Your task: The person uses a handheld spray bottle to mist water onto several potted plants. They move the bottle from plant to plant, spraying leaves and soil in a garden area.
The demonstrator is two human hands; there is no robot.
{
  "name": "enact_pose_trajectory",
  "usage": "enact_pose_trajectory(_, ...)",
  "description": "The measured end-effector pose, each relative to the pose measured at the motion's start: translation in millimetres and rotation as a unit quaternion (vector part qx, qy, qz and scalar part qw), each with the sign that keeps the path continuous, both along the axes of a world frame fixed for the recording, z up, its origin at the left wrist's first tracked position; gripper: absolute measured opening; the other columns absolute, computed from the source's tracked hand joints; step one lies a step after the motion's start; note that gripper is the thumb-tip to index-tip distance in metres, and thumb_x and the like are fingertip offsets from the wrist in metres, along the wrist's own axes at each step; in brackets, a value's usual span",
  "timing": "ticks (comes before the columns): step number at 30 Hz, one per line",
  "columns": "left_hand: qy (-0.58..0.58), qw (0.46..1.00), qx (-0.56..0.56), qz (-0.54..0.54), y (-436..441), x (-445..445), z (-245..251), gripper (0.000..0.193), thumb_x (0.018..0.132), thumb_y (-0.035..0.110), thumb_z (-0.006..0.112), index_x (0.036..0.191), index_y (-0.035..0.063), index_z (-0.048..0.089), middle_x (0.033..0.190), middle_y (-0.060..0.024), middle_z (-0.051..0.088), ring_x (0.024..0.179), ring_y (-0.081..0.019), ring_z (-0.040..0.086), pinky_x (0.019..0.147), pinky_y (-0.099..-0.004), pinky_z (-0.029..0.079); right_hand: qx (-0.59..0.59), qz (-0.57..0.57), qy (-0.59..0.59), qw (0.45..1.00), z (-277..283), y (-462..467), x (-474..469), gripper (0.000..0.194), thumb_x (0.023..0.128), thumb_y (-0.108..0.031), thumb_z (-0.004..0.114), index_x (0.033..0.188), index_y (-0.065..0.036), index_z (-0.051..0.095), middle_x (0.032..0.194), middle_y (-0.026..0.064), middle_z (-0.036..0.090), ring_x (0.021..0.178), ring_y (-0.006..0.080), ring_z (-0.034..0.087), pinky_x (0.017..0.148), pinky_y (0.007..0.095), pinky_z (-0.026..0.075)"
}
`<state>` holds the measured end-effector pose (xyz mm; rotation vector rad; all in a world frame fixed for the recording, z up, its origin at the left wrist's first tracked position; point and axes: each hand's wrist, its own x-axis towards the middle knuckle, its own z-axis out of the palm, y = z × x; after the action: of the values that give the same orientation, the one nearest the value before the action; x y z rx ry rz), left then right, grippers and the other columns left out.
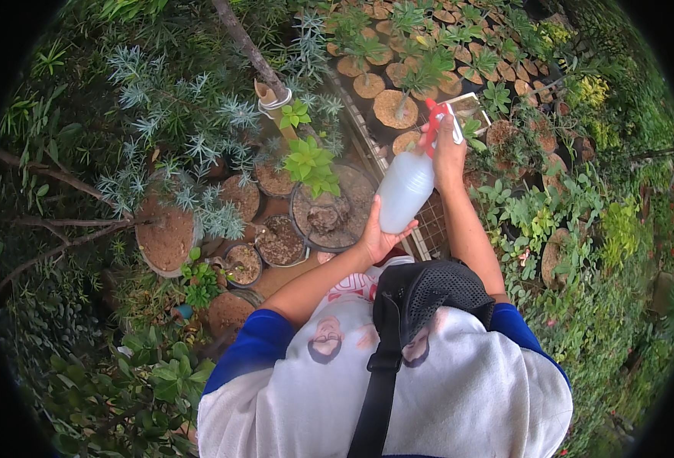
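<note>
A translucent plastic spray bottle (405,189) is held tilted in front of my body, its red and white trigger head (437,126) pointing up and away. Around the neck and trigger, my right hand (449,154) is closed. My left hand (378,233) supports the bottle's base from below, fingers under it. Just left of the bottle stands a wide round pot (351,186) filled with soil. Bright green leaf rosettes (309,163) hang over that pot's far left edge.
Several soil-filled pots (239,197) crowd the left, under blue-green needle foliage (222,114). A tied branch (254,46) reaches in from the top. Rows of potted seedlings (397,109) fill the far side beyond a metal grid (431,223). Leafy shrubs (566,200) line the right.
</note>
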<state>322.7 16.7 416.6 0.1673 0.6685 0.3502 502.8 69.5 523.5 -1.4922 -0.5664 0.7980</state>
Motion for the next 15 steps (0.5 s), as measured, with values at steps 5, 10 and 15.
enact_pose_trajectory(5,-0.001,1.0,-0.01,-0.003,2.9,-1.2,1.0,0.084,0.085,0.078,0.033,0.13,0.0091,0.051,0.115,-0.0117,0.061,0.106,-0.0268,0.06,0.092,-0.0388,0.045,0.017,-0.009,0.006,1.0,-4.1,11.6,-6.1,0.07,0.093,-0.063,0.042,0.126,-0.003,0.054,0.088,0.0026,0.06,0.069,0.0091,0.057,0.059,0.0247,0.047)
enact_pose_trajectory(10,0.015,0.999,-0.035,-0.011,-1.3,-3.2,-3.5,0.084,0.085,0.078,0.033,0.129,0.0094,0.052,0.113,-0.0117,0.062,0.105,-0.0259,0.061,0.09,-0.0375,0.047,0.003,-0.051,0.012,0.999,-10.5,6.8,-7.7,0.062,0.095,-0.058,0.046,0.106,0.001,0.062,0.079,0.0051,0.063,0.062,0.0116,0.059,0.055,0.0266,0.046)
enact_pose_trajectory(15,0.032,0.999,-0.035,-0.009,1.7,2.5,0.4,0.079,0.088,0.075,0.031,0.13,0.011,0.051,0.115,-0.0111,0.062,0.102,-0.0255,0.062,0.09,-0.0371,0.048,0.056,-0.063,0.001,0.996,-8.7,3.1,-2.9,0.062,0.095,-0.058,0.044,0.109,0.0,0.059,0.08,0.0049,0.062,0.061,0.0114,0.058,0.054,0.0264,0.046)
